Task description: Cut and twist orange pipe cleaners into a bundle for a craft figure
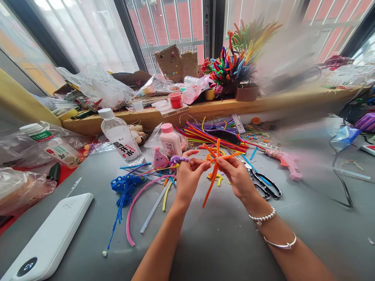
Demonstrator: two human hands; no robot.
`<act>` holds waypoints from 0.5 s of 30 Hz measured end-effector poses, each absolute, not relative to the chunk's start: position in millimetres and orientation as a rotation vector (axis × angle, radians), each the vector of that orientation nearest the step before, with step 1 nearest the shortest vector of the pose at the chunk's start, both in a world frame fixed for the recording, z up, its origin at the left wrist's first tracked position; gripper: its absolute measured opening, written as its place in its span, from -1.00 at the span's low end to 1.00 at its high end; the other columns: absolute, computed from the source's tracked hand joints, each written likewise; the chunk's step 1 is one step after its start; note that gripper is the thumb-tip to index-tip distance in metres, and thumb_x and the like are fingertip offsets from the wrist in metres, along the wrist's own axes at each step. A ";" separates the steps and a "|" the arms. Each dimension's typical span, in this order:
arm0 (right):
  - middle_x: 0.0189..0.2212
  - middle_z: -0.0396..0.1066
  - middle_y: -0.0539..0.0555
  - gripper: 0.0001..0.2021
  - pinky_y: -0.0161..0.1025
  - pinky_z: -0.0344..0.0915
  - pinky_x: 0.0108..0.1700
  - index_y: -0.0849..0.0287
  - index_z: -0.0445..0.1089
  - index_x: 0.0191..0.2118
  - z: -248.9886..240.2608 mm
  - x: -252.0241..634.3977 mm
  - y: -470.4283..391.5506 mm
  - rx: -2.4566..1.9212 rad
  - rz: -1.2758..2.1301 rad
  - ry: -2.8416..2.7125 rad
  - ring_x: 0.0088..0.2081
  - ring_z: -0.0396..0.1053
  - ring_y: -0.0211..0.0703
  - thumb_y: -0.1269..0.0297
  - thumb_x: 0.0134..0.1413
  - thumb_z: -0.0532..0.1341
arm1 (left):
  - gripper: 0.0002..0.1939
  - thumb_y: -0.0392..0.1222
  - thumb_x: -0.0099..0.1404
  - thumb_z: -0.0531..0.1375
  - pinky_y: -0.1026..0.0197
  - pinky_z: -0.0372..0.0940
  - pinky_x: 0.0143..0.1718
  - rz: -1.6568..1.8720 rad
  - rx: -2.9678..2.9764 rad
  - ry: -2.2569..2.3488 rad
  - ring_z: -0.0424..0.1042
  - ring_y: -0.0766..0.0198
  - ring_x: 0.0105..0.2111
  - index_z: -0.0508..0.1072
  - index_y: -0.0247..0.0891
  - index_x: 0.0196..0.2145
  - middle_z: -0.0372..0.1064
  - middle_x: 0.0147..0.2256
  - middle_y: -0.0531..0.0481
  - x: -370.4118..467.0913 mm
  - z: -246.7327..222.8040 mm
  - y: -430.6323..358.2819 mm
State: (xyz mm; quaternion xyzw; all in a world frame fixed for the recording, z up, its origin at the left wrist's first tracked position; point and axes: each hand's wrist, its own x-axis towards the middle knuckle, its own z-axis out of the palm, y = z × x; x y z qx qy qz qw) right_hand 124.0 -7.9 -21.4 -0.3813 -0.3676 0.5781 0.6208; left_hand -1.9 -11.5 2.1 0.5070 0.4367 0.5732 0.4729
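Both hands meet above the grey table on a star-like bundle of orange pipe cleaners (216,168), its strands sticking out several ways. My left hand (190,175) pinches it from the left between thumb and fingers, and a fuzzy purple ring sits on one finger. From the right, my right hand (234,173) grips the bundle near its crossing point. Black-handled scissors (268,185) lie beside my right hand, blades partly covered by it. Small yellow scraps (218,178) are on the table behind the orange strands.
Behind the hands lies a pile of coloured pipe cleaners (202,134). A pink glue gun (288,164) rests at right. On the left stand a water bottle (120,136), a pink bottle (170,140) and a white power bank (49,238). Blue yarn (124,189) lies nearby.
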 end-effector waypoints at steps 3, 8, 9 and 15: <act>-0.59 0.38 -0.06 -0.89 -0.30 0.18 -0.30 0.13 0.44 -0.54 -23.4 122.0 -6.5 -0.824 1.304 -0.764 -0.45 0.27 -0.29 0.23 -0.27 0.32 | -0.61 -0.21 -0.03 0.24 0.20 0.31 -0.34 1.387 1.302 1.096 0.43 0.28 -0.47 0.16 -0.24 -0.26 0.40 -0.55 0.08 1.2 1.5 -13.6; -0.56 0.39 -0.06 -0.89 -0.31 0.18 -0.31 0.13 0.42 -0.55 -23.6 119.6 -6.9 -0.808 1.270 -0.702 -0.45 0.27 -0.30 0.26 -0.29 0.33 | -0.63 -0.23 -0.02 0.24 0.25 0.29 -0.39 1.395 1.382 1.095 0.41 0.32 -0.50 0.15 -0.22 -0.27 0.37 -0.56 0.12 4.2 -0.3 -15.6; -0.56 0.38 -0.06 -0.89 -0.31 0.18 -0.31 0.13 0.42 -0.55 -23.3 119.9 -7.0 -0.810 1.278 -0.702 -0.45 0.27 -0.30 0.26 -0.29 0.33 | -0.63 -0.23 -0.01 0.23 0.25 0.28 -0.38 1.397 1.380 1.087 0.41 0.32 -0.50 0.15 -0.22 -0.27 0.37 -0.57 0.12 3.7 -0.2 -15.4; -0.57 0.36 -0.06 -0.88 -0.34 0.16 -0.36 0.15 0.42 -0.55 -18.7 125.0 -7.9 -0.855 1.396 -0.804 -0.49 0.23 -0.33 0.24 -0.30 0.33 | -0.58 -0.21 -0.02 0.25 0.24 0.27 -0.30 1.443 1.147 1.016 0.43 0.31 -0.40 0.18 -0.24 -0.20 0.42 -0.44 0.04 -7.4 5.5 -10.8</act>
